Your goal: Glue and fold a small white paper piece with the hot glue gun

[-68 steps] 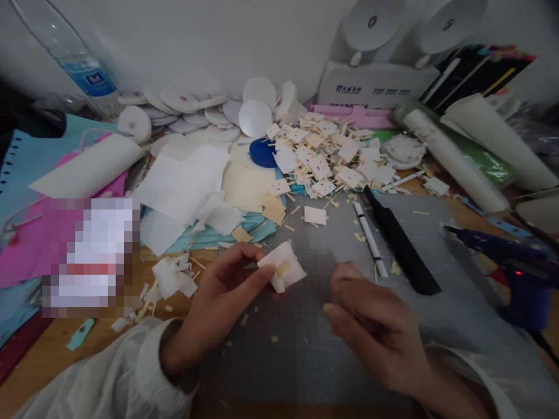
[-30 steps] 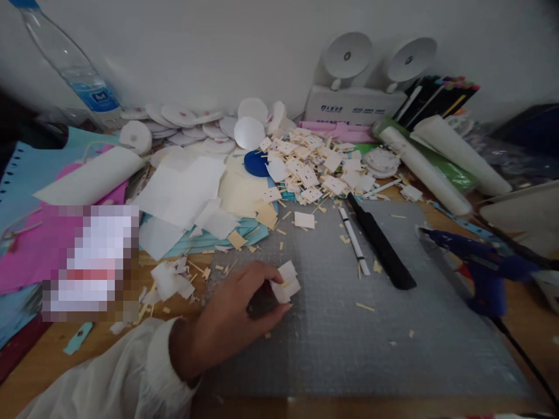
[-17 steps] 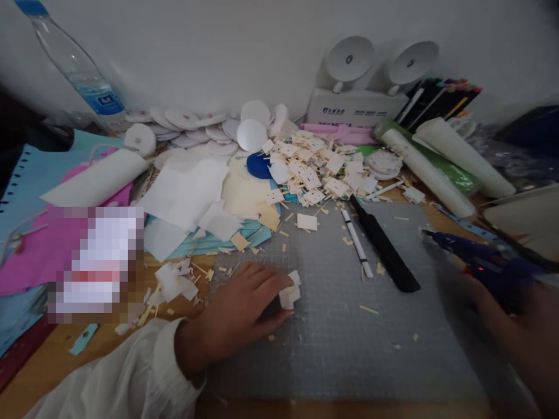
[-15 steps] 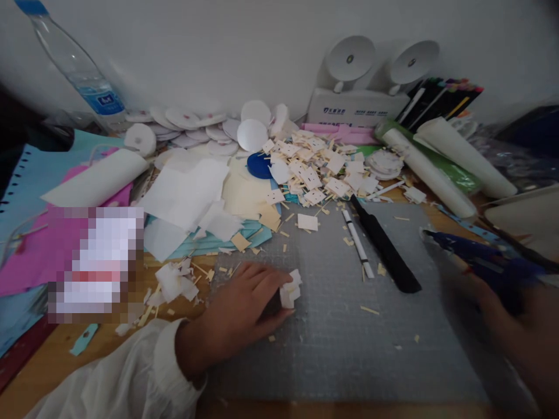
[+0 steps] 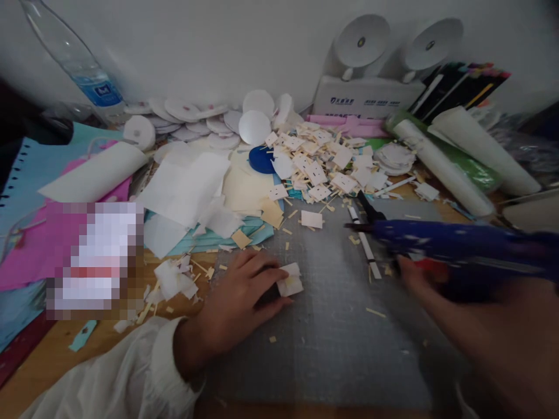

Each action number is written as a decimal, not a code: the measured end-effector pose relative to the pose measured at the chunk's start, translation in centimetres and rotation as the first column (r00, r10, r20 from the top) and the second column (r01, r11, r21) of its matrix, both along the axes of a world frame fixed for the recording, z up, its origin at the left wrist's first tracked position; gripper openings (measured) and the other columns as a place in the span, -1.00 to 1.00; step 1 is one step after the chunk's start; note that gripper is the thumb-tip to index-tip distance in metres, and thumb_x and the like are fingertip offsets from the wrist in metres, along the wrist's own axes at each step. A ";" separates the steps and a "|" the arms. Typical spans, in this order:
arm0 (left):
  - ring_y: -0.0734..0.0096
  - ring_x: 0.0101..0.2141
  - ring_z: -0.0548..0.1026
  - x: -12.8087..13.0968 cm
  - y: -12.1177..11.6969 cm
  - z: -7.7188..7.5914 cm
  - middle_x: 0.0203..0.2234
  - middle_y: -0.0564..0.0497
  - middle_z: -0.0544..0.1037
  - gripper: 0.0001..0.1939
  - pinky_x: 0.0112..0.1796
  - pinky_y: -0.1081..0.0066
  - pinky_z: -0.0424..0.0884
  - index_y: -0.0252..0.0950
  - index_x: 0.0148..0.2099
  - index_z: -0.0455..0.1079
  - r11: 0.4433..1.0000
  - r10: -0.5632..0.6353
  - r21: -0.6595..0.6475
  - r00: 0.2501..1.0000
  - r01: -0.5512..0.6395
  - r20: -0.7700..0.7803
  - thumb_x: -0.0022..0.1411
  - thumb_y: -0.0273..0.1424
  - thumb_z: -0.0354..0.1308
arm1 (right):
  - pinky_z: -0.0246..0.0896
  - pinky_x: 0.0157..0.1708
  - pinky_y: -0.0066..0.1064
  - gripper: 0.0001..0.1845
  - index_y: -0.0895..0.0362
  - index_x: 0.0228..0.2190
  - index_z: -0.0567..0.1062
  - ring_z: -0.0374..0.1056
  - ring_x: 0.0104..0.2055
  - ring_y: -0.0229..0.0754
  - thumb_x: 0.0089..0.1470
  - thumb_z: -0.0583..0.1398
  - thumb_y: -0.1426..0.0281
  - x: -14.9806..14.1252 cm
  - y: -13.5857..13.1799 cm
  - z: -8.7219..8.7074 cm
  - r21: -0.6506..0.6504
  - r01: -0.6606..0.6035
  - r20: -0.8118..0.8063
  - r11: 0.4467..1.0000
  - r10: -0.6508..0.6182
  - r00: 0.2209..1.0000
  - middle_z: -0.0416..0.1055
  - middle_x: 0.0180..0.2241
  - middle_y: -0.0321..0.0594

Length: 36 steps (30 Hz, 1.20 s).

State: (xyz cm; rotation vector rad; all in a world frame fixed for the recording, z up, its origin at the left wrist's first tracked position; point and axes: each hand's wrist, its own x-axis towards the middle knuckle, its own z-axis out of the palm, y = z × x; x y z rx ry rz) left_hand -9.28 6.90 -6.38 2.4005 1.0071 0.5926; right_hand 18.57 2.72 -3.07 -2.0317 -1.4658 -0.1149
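My left hand (image 5: 238, 305) is closed in a pinch on a small folded piece of white paper (image 5: 292, 280), which it holds down on the grey cutting mat (image 5: 332, 355). My right hand (image 5: 489, 326) grips a blue hot glue gun (image 5: 445, 247), its dark nozzle pointing left above the mat. Under the nozzle lies a thin white stick with black bands (image 5: 365, 244). The gun hides most of a black knife-like tool (image 5: 370, 208). A small white card with short side tabs (image 5: 311, 219) rests on the mat beyond my left hand.
Small white cards with drawn faces (image 5: 312, 169) are heaped at the back, beside white round discs (image 5: 187, 116). Paper sheets (image 5: 187, 180) and scraps (image 5: 174, 279) spread leftward. A water bottle (image 5: 98, 87), twin-lamp unit (image 5: 371, 96) and white rolls (image 5: 449, 169) stand or lie behind.
My right hand has brought the glue gun leftward from the right edge, over the black tool. The paper at my left fingertips now lies flatter and more opened out.
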 end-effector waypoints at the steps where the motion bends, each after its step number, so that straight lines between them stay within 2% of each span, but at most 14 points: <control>1: 0.22 -0.11 0.34 0.0 0.0 -0.1 -0.13 -0.07 0.46 -0.74 -0.07 0.20 0.30 -0.28 -0.08 0.39 1.000 0.001 0.002 1.000 -0.001 0.002 0.19 -0.31 0.18 | 0.07 -0.70 -0.40 -0.69 0.08 -0.60 0.32 0.25 -0.72 -0.20 -0.21 0.29 0.15 -0.9 0.7 -0.2 -0.024 -0.039 0.040 0.999 0.040 0.998 0.31 -0.73 -0.33; 4: 0.24 -0.12 0.34 0.0 0.0 -0.2 -0.14 -0.06 0.47 -0.75 -0.08 0.22 0.30 -0.28 -0.09 0.39 1.000 0.001 -0.014 1.000 -0.001 0.012 0.19 -0.31 0.18 | 0.06 -0.73 -0.42 -0.71 0.08 -0.63 0.31 0.26 -0.74 -0.19 -0.12 0.19 0.15 -2.1 1.5 -1.5 -0.051 -0.229 0.175 0.972 0.235 0.956 0.29 -0.76 -0.32; 6: 0.26 -0.13 0.34 0.0 0.0 -0.2 -0.15 -0.05 0.48 -0.77 -0.08 0.24 0.30 -0.29 -0.10 0.39 1.000 0.001 -0.020 1.000 -0.001 0.026 0.20 -0.32 0.18 | 0.07 -0.73 -0.43 -0.73 0.09 -0.57 0.35 0.30 -0.73 -0.17 -0.06 0.14 0.15 -2.0 1.2 -2.5 -0.076 -0.326 0.261 0.942 0.334 0.906 0.33 -0.74 -0.30; 10: 0.26 -0.13 0.34 0.1 0.0 -0.2 -0.16 -0.05 0.49 -0.77 -0.08 0.24 0.31 -0.29 -0.11 0.39 1.000 0.006 -0.011 0.999 -0.006 0.043 0.19 -0.33 0.19 | 0.17 -0.69 -0.39 -0.74 0.12 -0.37 0.40 0.37 -0.70 -0.12 0.01 0.10 0.19 -1.8 0.5 -3.3 -0.128 -0.402 0.336 0.906 0.421 0.842 0.44 -0.64 -0.27; 21: 0.26 -0.15 0.34 0.1 0.0 -0.3 -0.18 -0.03 0.51 -0.80 -0.11 0.24 0.32 -0.29 -0.13 0.39 1.000 -0.004 0.009 0.999 0.004 0.049 0.19 -0.35 0.19 | 0.08 -0.70 -0.43 -0.76 0.11 -0.30 0.41 0.38 -0.67 -0.14 0.07 0.09 0.22 -2.0 0.3 -3.1 -0.192 -0.415 0.312 0.889 0.456 0.833 0.46 -0.59 -0.26; 32: 0.24 -0.16 0.35 0.2 0.0 -0.3 -0.19 -0.04 0.52 -0.80 -0.12 0.22 0.33 -0.30 -0.14 0.40 1.000 0.001 0.028 0.999 -0.002 0.045 0.18 -0.36 0.19 | 0.17 -0.59 -0.44 -0.82 0.11 -0.35 0.42 0.41 -0.57 -0.18 0.02 0.14 0.27 -1.7 0.1 -3.0 -0.164 -0.493 0.245 0.855 0.519 0.819 0.45 -0.54 -0.27; 36: 0.25 -0.16 0.36 0.2 0.0 -0.3 -0.19 -0.03 0.52 -0.80 -0.12 0.22 0.33 -0.29 -0.13 0.40 0.999 0.003 0.034 0.999 -0.004 0.042 0.18 -0.36 0.19 | 0.16 -0.62 -0.45 -0.82 0.11 -0.35 0.40 0.38 -0.60 -0.22 0.02 0.13 0.26 -1.5 0.2 -3.0 -0.156 -0.509 0.260 0.846 0.533 0.805 0.43 -0.54 -0.30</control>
